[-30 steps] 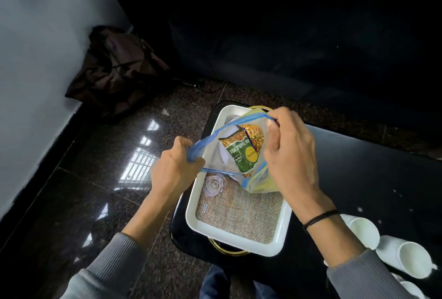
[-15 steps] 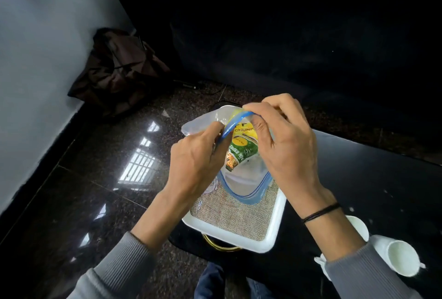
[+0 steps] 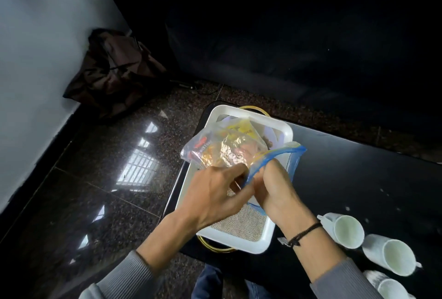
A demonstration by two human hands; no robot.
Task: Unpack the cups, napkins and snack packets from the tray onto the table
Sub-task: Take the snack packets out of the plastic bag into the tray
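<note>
Both hands work a clear zip bag (image 3: 229,148) of snack packets above the white tray (image 3: 267,239): left hand (image 3: 215,193) reaches inside, grip hidden; right hand (image 3: 275,188) pinches its blue rim.

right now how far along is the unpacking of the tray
Done: three white cups already lie on the black table, right of the white tray. In hand: the left hand and right hand hold a clear zip bag with a blue seal over the tray, snack packets visible inside. Left: getting the packets onto the table. No napkins clearly visible.
</note>
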